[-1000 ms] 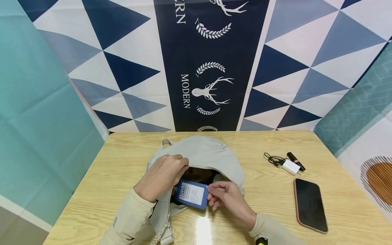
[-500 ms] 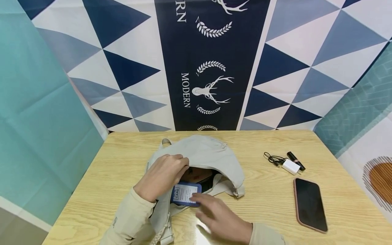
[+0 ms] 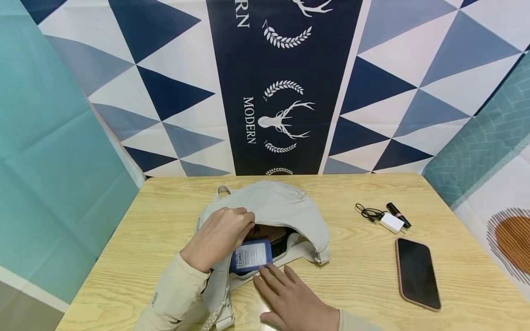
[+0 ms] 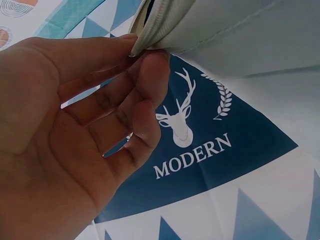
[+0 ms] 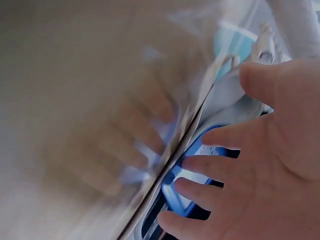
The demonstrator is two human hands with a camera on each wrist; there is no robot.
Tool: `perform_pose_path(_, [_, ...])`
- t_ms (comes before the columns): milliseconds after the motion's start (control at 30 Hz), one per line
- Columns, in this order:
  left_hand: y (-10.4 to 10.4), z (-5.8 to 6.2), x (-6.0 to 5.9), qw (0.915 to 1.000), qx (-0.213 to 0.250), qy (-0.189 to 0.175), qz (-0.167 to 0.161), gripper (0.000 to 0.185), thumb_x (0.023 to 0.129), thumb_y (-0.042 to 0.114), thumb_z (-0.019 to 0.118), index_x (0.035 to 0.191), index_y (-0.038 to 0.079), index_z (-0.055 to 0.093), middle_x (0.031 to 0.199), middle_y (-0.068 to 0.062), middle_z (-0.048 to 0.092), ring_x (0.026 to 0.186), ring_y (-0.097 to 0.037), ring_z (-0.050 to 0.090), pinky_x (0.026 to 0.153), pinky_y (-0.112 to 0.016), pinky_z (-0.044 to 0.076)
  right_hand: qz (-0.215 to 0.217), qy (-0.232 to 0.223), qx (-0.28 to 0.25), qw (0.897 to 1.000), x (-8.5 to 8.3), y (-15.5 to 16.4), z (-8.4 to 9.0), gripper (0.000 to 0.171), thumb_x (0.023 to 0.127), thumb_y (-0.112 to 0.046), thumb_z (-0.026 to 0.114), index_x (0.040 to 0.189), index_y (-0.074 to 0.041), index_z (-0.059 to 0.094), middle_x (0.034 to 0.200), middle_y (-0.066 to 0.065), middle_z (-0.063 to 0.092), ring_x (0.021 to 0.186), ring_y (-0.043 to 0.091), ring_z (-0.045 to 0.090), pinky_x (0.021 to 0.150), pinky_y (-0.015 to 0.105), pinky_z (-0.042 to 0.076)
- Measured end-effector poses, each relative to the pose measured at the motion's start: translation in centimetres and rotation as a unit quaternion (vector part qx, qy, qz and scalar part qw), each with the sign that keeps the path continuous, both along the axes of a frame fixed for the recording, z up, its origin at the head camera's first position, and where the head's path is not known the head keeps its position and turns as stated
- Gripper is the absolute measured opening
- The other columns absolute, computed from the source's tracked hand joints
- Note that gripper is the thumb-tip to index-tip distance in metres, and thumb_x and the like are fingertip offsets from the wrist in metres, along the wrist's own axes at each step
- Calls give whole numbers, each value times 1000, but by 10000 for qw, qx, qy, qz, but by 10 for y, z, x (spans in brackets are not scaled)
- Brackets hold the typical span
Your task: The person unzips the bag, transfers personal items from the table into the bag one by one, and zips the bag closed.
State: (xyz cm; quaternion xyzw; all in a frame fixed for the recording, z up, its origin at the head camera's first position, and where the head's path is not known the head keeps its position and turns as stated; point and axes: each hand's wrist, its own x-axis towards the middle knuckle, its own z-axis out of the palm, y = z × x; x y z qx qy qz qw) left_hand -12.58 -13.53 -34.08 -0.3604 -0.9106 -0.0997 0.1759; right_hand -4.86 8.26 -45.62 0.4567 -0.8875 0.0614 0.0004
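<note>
A light grey bag lies on the table with its zipped mouth gaping toward me. My left hand pinches the upper edge of that mouth between thumb and fingers; the left wrist view shows the zipper edge in the pinch. Just inside the opening rests a blue card holder with a white printed card. My right hand is spread with straight fingers, its fingertips at the holder's lower right corner. In the right wrist view the blue holder shows behind the fingers. Whether they touch it, I cannot tell.
Behind the card a brown item shows in the bag. To the right on the wooden table lie a phone, a white charger plug, a black cable and a black tube. A patterned cloth hangs behind.
My right hand has let go of the card holder's right edge and moved down, its fingers now spread. The holder sits slightly farther left and deeper in the bag. My left hand keeps its grip.
</note>
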Motion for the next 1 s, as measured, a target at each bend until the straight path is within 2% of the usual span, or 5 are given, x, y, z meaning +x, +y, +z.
perform_pose_path(300, [-1, -1, 0, 10000, 25, -38, 3, 13, 93, 11, 71, 82, 17, 68, 72, 7, 61, 56, -7, 53, 57, -26, 48, -244, -201, -162, 9994, -15, 0, 7, 63, 107, -49, 34, 156, -11, 31, 162, 14, 26, 149, 34, 23, 111, 58, 31])
perform_pose_path(600, [-2, 0, -2, 9998, -87, 195, 22, 12, 93, 10, 71, 82, 14, 68, 71, 5, 61, 55, -8, 53, 57, -27, 48, -225, 873, -95, 9959, -24, -10, 5, 66, 104, -50, 45, 154, -9, 36, 159, 14, 32, 146, 36, 29, 111, 55, 32])
perform_pose_path(767, [-4, -1, -2, 9996, -139, 233, 77, 14, 92, 9, 72, 80, 13, 67, 69, 4, 58, 53, -8, 50, 55, -27, 46, -288, 1041, -71, 9941, -28, -16, 5, 67, 102, -51, 47, 153, -7, 38, 158, 15, 34, 144, 38, 31, 111, 55, 32])
perform_pose_path(867, [-7, 1, -3, 9999, -41, 96, 68, 15, 93, 9, 71, 80, 14, 66, 70, 6, 58, 54, -6, 50, 56, -25, 46, -374, 1076, -107, 9934, -32, -20, 7, 67, 102, -50, 49, 152, -7, 40, 157, 15, 35, 144, 38, 33, 111, 55, 32])
perform_pose_path(1000, [-12, 3, -8, 9989, 367, -265, 117, 14, 95, 10, 69, 83, 18, 67, 71, 11, 56, 58, -2, 49, 57, -23, 45, -484, 1172, -82, 9919, -34, -23, 11, 65, 101, -49, 51, 151, -7, 41, 156, 15, 37, 143, 36, 34, 112, 54, 32])
